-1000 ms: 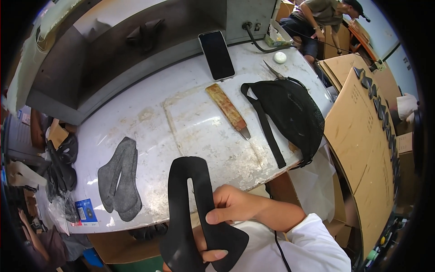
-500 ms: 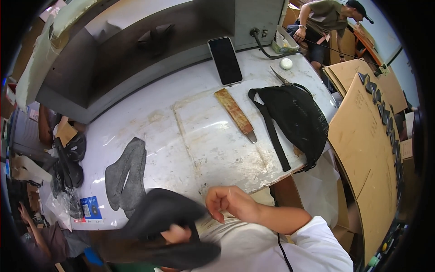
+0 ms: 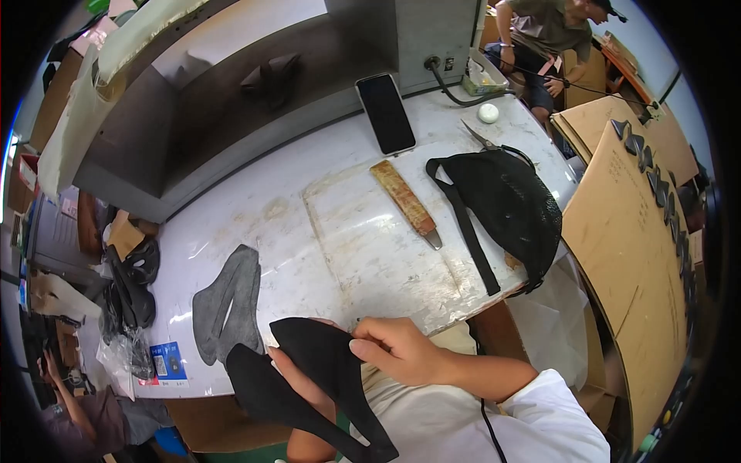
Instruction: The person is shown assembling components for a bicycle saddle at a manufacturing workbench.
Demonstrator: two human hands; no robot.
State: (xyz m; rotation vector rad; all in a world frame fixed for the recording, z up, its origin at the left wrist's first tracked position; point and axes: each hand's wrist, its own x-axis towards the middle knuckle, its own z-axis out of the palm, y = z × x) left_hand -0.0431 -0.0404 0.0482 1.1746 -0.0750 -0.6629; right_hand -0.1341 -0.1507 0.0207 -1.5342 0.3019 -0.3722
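Observation:
A black shoe upper (image 3: 266, 397), curved with an open middle, is held over the table's front edge and my lap. My left hand (image 3: 302, 384) reaches through its opening and grips it, fingers partly hidden behind the black material. At its upper right edge, my right hand (image 3: 401, 351) has curled fingers with the thumb pressed against the upper. Just beyond lies a flat grey cut piece (image 3: 245, 301) with a slit, on the white worktable (image 3: 285, 247). Farther off rests a blade (image 3: 405, 204) with a worn, tape-wrapped handle.
A black pouch (image 3: 505, 208) with a strap lies at the right, scissors (image 3: 480, 135) beside it. A phone (image 3: 386, 116) leans near a grey metal housing (image 3: 436, 35). Black shoes (image 3: 127, 285) sit at the left; cardboard (image 3: 617, 262) stands right. Other people are at upper right and lower left.
The black shoe upper, blurred before, is now steadier and spread open. My right hand, earlier beside it, now meets its edge. The view has shifted slightly.

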